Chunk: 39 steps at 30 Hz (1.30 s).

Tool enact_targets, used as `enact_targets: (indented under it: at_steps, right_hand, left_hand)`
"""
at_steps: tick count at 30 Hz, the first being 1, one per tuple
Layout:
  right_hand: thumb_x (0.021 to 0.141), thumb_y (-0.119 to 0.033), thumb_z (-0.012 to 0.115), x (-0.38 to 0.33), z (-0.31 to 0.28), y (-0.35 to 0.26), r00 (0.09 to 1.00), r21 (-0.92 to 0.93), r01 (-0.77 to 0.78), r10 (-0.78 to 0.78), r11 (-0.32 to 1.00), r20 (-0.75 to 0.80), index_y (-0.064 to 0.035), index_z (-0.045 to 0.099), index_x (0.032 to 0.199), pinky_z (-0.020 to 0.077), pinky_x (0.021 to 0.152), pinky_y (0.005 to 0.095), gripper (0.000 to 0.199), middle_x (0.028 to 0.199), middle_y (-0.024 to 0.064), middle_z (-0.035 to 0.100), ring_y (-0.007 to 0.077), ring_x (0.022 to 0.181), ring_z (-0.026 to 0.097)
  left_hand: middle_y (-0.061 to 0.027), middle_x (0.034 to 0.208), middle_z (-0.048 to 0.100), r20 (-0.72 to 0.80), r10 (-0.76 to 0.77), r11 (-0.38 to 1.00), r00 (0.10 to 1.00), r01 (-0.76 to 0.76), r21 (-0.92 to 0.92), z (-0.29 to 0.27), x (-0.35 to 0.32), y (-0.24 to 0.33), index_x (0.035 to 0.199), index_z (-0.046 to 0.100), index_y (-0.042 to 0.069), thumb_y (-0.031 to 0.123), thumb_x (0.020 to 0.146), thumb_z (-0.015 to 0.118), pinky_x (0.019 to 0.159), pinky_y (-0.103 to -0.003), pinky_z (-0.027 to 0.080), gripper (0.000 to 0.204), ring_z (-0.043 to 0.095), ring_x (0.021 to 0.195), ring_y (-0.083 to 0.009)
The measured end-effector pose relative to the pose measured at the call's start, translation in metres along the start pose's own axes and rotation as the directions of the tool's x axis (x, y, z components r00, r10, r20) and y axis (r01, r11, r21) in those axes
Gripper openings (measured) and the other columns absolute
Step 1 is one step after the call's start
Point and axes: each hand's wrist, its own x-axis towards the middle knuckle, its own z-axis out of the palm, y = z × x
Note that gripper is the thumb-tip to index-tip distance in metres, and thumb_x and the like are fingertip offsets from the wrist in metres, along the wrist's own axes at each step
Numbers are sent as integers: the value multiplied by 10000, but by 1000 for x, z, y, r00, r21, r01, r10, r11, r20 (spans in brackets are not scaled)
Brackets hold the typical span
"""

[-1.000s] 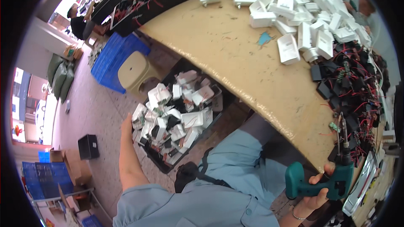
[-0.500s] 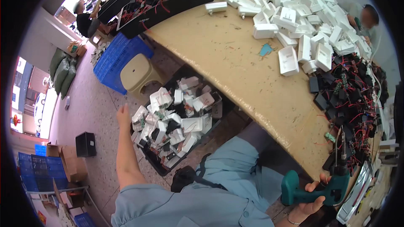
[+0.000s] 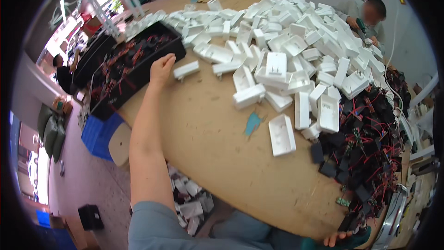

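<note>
Stretched across the table at the left, my left hand [image 3: 163,68] is by the corner of a long black bin [image 3: 134,81], its fingers curled in. Whatever is inside the fingers, if anything, is hidden. Just right of it lies a white plastic housing [image 3: 186,70] with pins beneath. At the bottom right edge, my right hand [image 3: 336,239] grips a green cordless drill [image 3: 360,239], which is partly cut off by the frame. Close to the drill is a heap of black modules with red wires [image 3: 365,157].
White housings [image 3: 286,46] pile high across the far side of the table [image 3: 208,148]. A co-worker [image 3: 370,18] sits at the far right with a drill. Below the table edge, a crate of white parts [image 3: 192,203] stands near a stool [image 3: 120,144] and a blue crate [image 3: 99,135].
My left hand has moved from above the floor crate up and over the table to the black bin. The drill has dropped lower in view, and the view has turned toward the table.
</note>
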Motion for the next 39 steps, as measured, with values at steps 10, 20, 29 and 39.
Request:
enact_targets:
  at_steps: [10,20,29,39]
  right_hand:
    - [691,-290,729,2,-22,5,995,195,-96,89,976,45,-67,459,1195,426,760,379,614,1066,83,530,223,879,528]
    - [677,-308,738,10,-25,7,978,194,-170,141,966,152,-69,481,1197,429,733,341,628,1126,69,531,230,889,534]
    - [708,-272,710,18,-11,1,992,124,-108,98,986,81,-14,459,1128,466,638,366,553,967,107,531,228,774,532]
    - [711,-282,709,6,-17,7,997,108,-24,15,994,80,-51,428,1191,465,658,330,602,1070,98,521,197,770,517]
  left_hand:
    - [-220,1234,403,70,-441,833,895,438,-339,135,91,12,1332,220,-10,408,760,611,887,-295,361,809,405,1128,-254]
    - [-111,1144,526,770,54,508,636,646,-570,186,58,89,1201,462,17,313,854,487,847,-280,440,457,548,970,-180]
    - [-96,1035,564,702,-40,358,711,667,-654,179,-7,133,1156,494,17,347,839,442,781,-276,444,460,555,902,-180]
    - [-201,1233,387,116,-14,853,993,73,-518,129,-56,197,1168,416,-62,426,851,454,911,-321,309,584,396,1086,-286]
